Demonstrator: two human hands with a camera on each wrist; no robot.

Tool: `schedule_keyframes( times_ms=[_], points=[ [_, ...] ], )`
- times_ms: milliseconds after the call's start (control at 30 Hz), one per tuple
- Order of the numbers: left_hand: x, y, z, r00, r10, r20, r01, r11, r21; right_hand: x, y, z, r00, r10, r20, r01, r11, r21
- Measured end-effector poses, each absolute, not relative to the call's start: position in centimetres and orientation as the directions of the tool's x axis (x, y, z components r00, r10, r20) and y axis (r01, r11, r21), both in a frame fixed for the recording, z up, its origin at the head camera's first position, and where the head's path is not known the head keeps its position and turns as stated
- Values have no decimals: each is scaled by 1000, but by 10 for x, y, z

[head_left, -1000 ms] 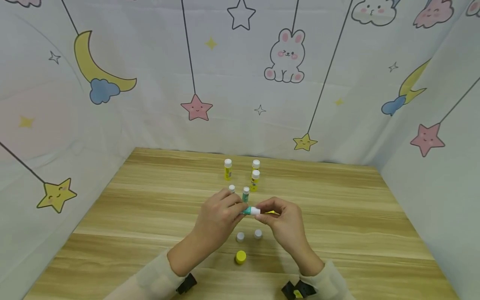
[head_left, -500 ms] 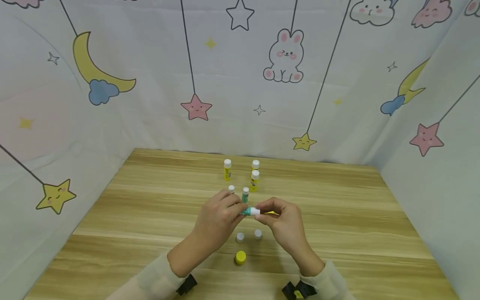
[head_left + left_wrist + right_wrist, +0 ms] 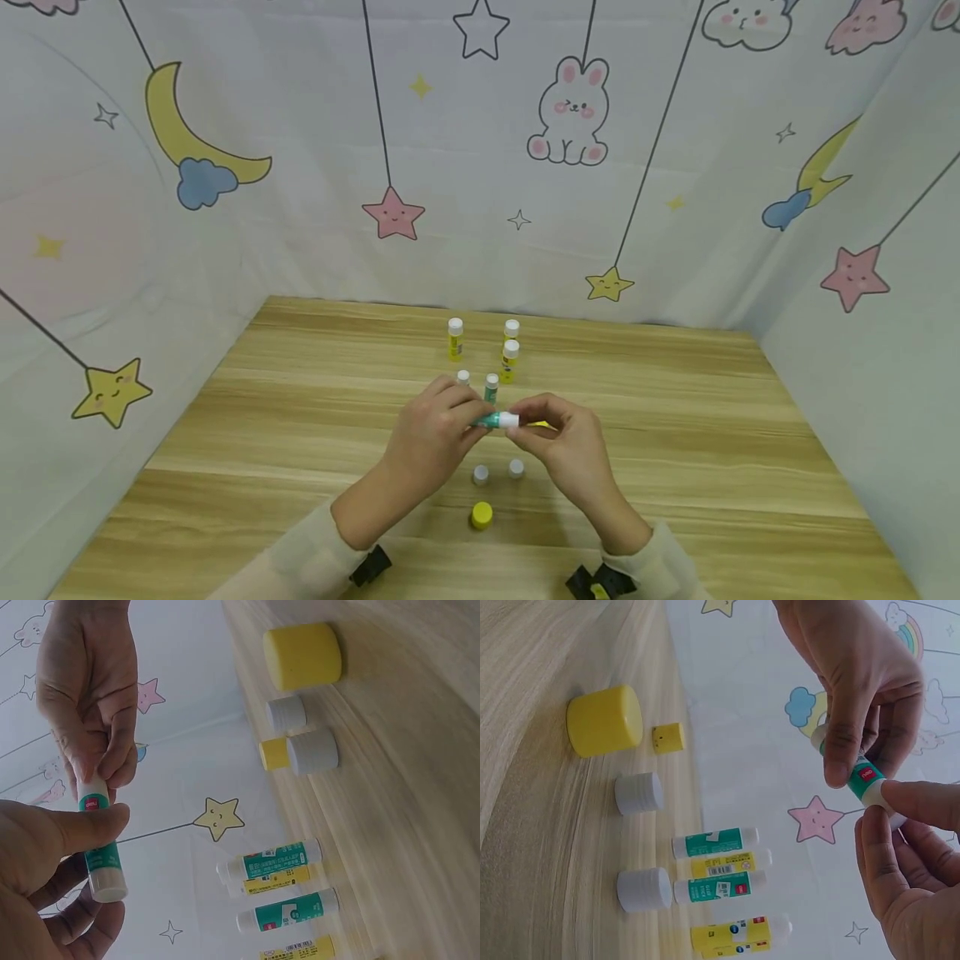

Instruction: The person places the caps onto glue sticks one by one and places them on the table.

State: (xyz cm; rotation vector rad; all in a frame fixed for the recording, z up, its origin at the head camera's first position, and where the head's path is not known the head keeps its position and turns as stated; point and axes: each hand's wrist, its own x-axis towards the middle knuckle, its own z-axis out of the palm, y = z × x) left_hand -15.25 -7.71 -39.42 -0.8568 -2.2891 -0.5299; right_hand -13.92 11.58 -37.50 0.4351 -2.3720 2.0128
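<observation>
A green glue stick [image 3: 491, 420] with white ends is held level above the table, spanning both hands. My left hand [image 3: 435, 427] grips its green body between thumb and fingers; in the left wrist view the white base sticks out below them. With thumb and fingertips, my right hand [image 3: 566, 437] pinches the white cap [image 3: 509, 420] at the other end. In the right wrist view the red label [image 3: 866, 773] shows between the two hands. Below the hands stand two white caps [image 3: 313, 752] and a yellow cap [image 3: 482, 515]. A second yellow cap [image 3: 667, 739] is partly hidden behind my right hand in the head view.
Behind the hands two green glue sticks [image 3: 491, 387] stand upright on the wooden table [image 3: 675, 433]. Farther back are three yellow glue sticks [image 3: 455, 339] with white caps. A white curtain [image 3: 315, 250] with cartoon prints encloses the table's back and sides.
My left hand has shifted very slightly left, and a bit more of the glue stick's green body shows between the hands. The caps and standing glue sticks have stayed in place.
</observation>
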Motion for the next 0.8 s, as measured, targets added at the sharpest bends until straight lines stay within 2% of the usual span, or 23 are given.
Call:
schedule_keyframes(
  times_ms=[533,800],
  points=[
    [-154,-70,-397,-611,392,687,707,660,253,-141,120,-376,-948,-227,222,-231,15,-973],
    [-152,-66,-397,-598,399,695,731,628,268,-139,121,-375,-941,-240,239,-235,-46,-971]
  ],
)
